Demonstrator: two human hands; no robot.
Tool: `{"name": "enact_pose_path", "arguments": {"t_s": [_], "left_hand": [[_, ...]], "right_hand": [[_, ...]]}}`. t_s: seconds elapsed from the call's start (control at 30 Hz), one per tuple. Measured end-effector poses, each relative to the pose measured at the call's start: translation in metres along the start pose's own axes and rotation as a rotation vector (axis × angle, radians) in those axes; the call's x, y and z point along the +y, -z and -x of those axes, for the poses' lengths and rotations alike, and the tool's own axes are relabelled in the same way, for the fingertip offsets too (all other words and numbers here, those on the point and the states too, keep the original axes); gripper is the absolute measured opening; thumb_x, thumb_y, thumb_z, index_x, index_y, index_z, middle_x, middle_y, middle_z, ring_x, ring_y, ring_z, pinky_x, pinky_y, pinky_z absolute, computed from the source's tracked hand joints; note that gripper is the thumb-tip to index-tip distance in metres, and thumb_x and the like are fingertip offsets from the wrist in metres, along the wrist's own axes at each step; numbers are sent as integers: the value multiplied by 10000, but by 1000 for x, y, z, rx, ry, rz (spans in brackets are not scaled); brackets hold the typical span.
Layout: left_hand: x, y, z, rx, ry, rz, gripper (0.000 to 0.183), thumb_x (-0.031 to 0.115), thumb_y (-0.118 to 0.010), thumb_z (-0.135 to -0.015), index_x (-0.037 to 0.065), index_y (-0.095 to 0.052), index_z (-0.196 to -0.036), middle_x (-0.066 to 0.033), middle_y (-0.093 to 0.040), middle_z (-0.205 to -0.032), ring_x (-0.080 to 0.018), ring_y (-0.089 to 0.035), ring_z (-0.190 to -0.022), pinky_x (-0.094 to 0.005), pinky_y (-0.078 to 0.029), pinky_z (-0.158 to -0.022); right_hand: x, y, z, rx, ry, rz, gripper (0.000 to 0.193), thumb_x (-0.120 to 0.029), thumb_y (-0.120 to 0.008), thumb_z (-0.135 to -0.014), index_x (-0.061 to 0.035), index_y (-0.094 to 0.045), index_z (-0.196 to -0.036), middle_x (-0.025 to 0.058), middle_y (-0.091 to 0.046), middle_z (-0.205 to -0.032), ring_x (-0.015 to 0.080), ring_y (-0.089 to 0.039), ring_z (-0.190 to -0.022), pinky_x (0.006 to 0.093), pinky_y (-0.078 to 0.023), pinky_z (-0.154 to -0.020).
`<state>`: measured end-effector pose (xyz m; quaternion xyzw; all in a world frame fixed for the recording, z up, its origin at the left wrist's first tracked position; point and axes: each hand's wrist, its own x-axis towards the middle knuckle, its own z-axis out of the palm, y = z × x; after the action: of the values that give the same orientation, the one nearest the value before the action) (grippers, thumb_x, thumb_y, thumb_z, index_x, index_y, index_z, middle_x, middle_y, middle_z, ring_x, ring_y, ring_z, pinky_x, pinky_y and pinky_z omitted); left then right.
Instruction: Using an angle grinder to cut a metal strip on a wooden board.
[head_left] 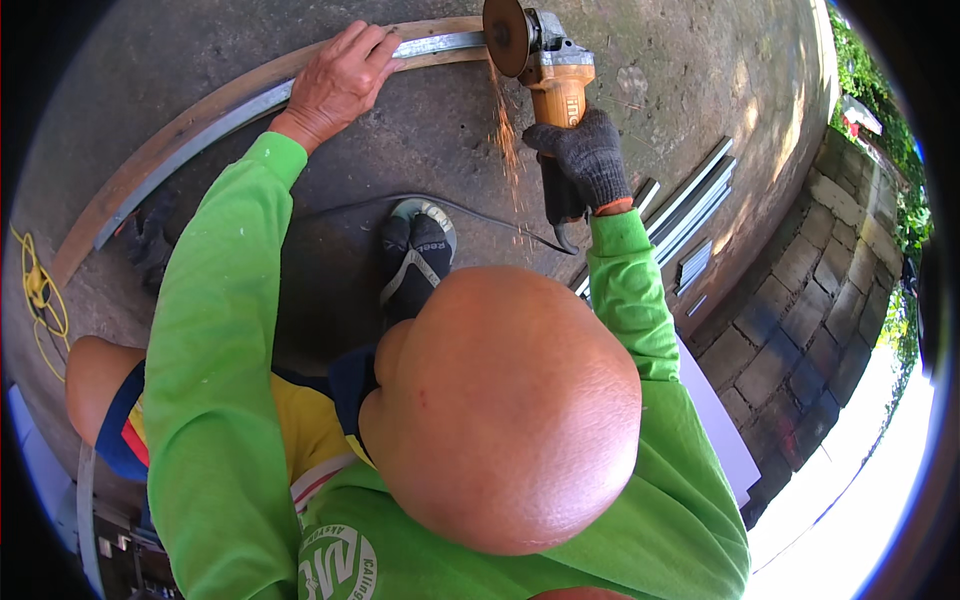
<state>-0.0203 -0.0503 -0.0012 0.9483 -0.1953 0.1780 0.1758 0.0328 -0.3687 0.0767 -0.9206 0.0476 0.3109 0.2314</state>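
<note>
My right hand [592, 155], in a dark grey knit glove, is wrapped round the body of an orange angle grinder [560, 88]. The grinder's disc [506, 38] is at the right end of a silvery metal bar [440, 43], and orange sparks [503, 130] stream down from there. My bare left hand [345, 80] presses on that bar with its fingers closed over it, a short way left of the disc. Beneath the bar lies a long wooden board [85, 235]; both look curved in this wide view. The exact contact of disc and metal is partly hidden.
A black power cord [480, 212] crosses the concrete floor [690, 60] near a sandalled foot [420, 245]. Several metal lengths [695, 205] lie to the right, before a concrete block wall [800, 300]. A yellow cord [40, 290] is coiled at the far left.
</note>
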Motion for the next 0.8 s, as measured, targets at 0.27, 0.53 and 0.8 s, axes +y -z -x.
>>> {"name": "enact_pose_path", "arguments": {"t_s": [0.27, 0.53, 0.8], "left_hand": [[0, -1, 0, 2, 3, -8, 341, 112, -753, -863, -3, -663, -1171, -96, -620, -1044, -273, -618, -970, -371, -549, -862], [0, -2, 1, -8, 7, -17, 360, 117, -757, -861, 2, -659, -1188, -92, -622, -1054, -273, -621, -983, -368, -552, -873], [-1, -2, 2, -3, 4, -15, 353, 116, -749, -868, 2, -659, -1189, -90, -624, -1060, -271, -622, -980, -368, -552, -872]], "right_hand": [[-7, 3, 2, -41, 36, -60, 561, -410, -859, -656, 17, -710, -988, 137, -738, -784, 264, -741, -722, 383, -582, -696], [2, 1, 1, -24, 30, -55, 573, -404, -887, -649, 16, -713, -997, 147, -740, -796, 266, -744, -737, 386, -585, -706], [4, 0, 3, -22, 55, -98, 577, -394, -905, -641, 12, -716, -1006, 148, -747, -827, 270, -747, -774, 383, -585, -732]]}}
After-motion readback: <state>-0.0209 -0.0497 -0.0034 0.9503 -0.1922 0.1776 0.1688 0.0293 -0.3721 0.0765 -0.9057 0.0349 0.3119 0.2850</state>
